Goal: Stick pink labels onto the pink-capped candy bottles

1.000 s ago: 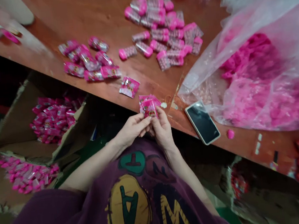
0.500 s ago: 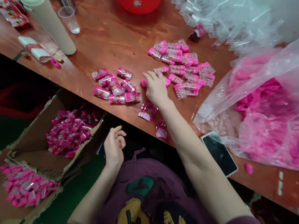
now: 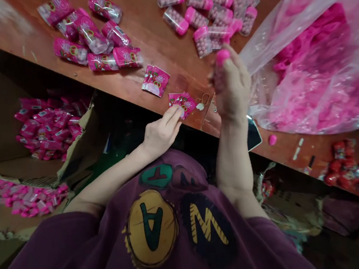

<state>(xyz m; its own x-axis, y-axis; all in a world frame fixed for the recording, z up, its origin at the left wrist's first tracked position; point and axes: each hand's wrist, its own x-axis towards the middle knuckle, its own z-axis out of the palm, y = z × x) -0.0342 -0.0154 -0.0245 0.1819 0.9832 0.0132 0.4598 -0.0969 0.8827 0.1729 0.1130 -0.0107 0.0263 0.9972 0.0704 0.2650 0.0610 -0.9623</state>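
While the fingers of our left hand (image 3: 161,134) pinch the nearer pink wrapper (image 3: 186,101) at the front edge of the surface (image 3: 149,20), a slack hold could let it slip off. Those of our right hand (image 3: 235,86) grasp a pink-capped tube (image 3: 222,56), raised near the plastic bag (image 3: 318,95), whose loose film could snag us.

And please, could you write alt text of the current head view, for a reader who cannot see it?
A person's left hand touches a pink printed wrapper at the edge of a table, while the right hand holds a pink-capped tube. Beyond lie wrapped tubes and unwrapped tubes; a plastic bag of pink pieces fills the picture's right.
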